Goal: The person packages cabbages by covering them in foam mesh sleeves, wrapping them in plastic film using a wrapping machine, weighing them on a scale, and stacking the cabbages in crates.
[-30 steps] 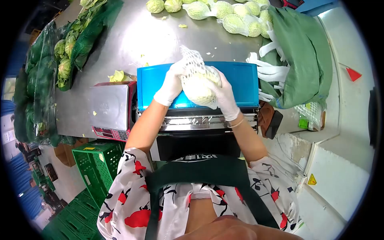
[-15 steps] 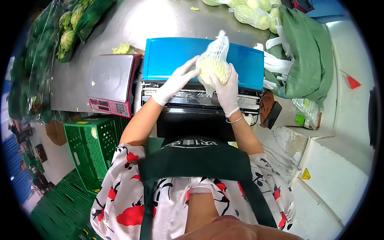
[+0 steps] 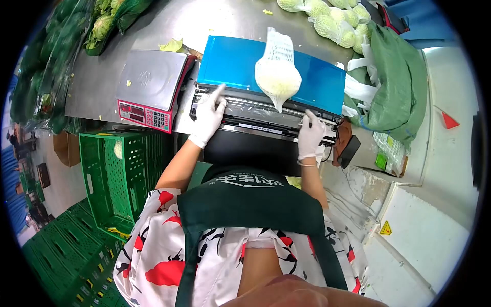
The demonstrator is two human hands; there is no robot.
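A pale round vegetable in a white foam net (image 3: 277,77) rests on the blue top plate (image 3: 225,61) of a wrapping machine, its net end pointing away from me. Neither hand touches it. My left hand (image 3: 208,115), in a white glove, is at the left end of the machine's front bars, index finger and thumb apart. At the right end, my gloved right hand (image 3: 311,134) has its fingers bent together at the edge of the clear plastic film (image 3: 263,111). That film lies wrinkled across the bars between my hands.
Left of the machine stands a red-edged scale (image 3: 153,82). Several netted vegetables (image 3: 332,25) lie at the back right, near a green sack (image 3: 394,77). A green crate (image 3: 110,179) sits below the table at left. A loose leaf (image 3: 172,45) lies behind the scale.
Both hands have let go of the netted vegetable, which now sits on the blue plate. They have moved down and apart to the two ends of the film bars.
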